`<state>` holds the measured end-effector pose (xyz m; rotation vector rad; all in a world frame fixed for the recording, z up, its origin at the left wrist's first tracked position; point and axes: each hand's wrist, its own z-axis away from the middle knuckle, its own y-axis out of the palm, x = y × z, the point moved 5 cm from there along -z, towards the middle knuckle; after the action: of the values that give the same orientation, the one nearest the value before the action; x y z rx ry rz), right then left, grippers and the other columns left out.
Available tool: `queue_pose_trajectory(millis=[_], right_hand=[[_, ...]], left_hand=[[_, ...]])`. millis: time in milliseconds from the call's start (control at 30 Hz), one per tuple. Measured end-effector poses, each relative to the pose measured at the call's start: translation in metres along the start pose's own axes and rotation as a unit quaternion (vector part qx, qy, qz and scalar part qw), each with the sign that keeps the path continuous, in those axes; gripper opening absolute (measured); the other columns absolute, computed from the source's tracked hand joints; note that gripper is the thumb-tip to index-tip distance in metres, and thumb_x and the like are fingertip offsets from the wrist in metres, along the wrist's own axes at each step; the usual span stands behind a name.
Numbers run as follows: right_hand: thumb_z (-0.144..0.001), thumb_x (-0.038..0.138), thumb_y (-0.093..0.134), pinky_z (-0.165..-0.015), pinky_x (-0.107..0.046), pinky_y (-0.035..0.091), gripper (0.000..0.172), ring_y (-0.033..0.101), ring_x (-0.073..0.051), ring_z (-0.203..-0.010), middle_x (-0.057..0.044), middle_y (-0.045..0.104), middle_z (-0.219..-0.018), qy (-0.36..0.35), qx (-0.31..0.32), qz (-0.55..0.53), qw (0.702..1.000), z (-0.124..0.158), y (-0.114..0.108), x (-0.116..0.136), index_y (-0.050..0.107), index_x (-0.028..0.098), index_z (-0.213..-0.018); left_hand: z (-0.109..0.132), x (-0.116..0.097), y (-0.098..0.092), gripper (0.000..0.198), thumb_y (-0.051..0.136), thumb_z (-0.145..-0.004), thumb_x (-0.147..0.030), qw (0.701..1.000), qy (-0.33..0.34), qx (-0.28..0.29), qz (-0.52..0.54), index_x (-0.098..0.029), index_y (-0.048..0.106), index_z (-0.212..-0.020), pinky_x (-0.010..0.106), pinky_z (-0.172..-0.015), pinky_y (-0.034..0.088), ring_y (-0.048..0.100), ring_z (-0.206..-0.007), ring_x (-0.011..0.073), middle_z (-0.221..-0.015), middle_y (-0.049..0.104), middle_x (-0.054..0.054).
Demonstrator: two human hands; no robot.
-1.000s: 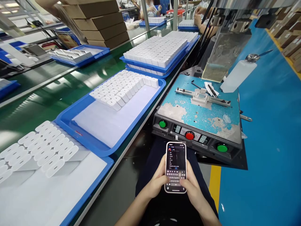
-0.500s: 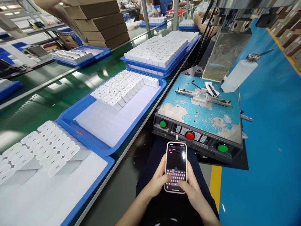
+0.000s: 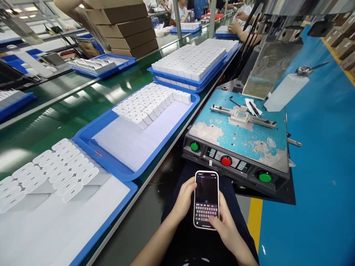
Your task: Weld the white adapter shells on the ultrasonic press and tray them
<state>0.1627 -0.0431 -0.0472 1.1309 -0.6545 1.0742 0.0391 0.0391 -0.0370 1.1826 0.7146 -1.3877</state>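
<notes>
A smartphone in a pale case is held upright over my lap, its dark screen showing a keyboard in the lower half. My left hand grips the phone's left edge, with the thumb along its upper side. Around the right edge wraps my right hand, its thumb over the lower right of the keyboard. Just beyond the phone stands a machine with a worn blue plate, a metal fixture on it, two green buttons and a red button.
To the left, blue trays with rows of white block-shaped parts line a green conveyor. Cardboard boxes are stacked farther back. A white bottle leans at the plate's right. A co-worker's hands are at the far end.
My left thumb has lifted off the keyboard, and the left hand has slid up to the phone's upper left edge. My right thumb stays over the keyboard. The view has shifted slightly.
</notes>
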Motion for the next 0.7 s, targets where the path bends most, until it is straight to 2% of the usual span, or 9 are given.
queue_pose_trajectory(millis=[333, 700], right_hand=[[-0.068, 0.013, 0.048, -0.099, -0.044, 0.041, 0.075, 0.046, -0.027, -0.123, -0.002, 0.050, -0.136, 0.042, 0.028, -0.067, 0.996, -0.0005, -0.0045, -0.0052, 0.035, 0.028, -0.140], [-0.068, 0.013, 0.049, -0.098, -0.042, 0.043, 0.076, 0.044, -0.027, -0.125, -0.003, 0.049, -0.138, 0.026, 0.033, -0.070, 0.997, -0.0008, -0.0052, -0.0075, 0.035, 0.027, -0.141]], left_hand=[[-0.0020, -0.0079, 0.0033, 0.028, 0.045, -0.088, -0.030, 1.000, 0.017, 0.003, -0.020, -0.014, 0.068, -0.093, 0.026, -0.074, 0.042, 0.055, -0.076, 0.0175, -0.078, 0.064, 0.001], [-0.0017, -0.0070, 0.0031, 0.029, 0.045, -0.089, -0.028, 1.000, 0.017, 0.005, -0.011, -0.015, 0.069, -0.096, 0.027, -0.078, 0.042, 0.055, -0.083, 0.0183, -0.085, 0.066, 0.002]])
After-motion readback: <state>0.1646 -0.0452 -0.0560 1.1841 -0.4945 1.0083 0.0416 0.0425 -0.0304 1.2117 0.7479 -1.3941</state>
